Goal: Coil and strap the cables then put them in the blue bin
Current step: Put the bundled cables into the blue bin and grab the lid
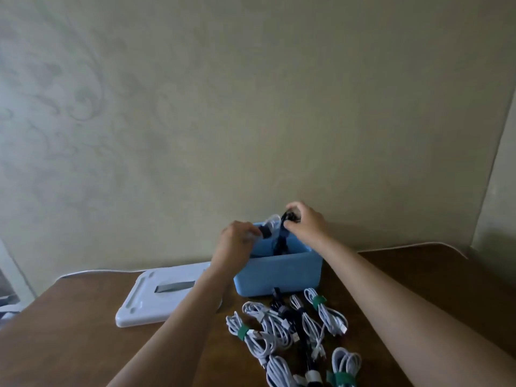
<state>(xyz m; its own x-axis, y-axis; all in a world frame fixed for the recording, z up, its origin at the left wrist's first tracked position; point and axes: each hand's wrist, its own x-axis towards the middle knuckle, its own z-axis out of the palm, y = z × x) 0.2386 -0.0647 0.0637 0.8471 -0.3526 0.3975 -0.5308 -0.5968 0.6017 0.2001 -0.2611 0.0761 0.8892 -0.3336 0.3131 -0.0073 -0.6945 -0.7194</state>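
Strapped white cables [293, 331] lie at bottom centre; above them our left hand [234, 241] pinches something dark in the blue bin [279, 272], right hand [304, 222] grips a black cable [282, 238]

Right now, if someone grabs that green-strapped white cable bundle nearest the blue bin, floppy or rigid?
Probably floppy: the white cable bundle is thin looped cord, held only by one green strap. Its loops likely sag away from that strap. It looks light, and its loose connector end may dangle.
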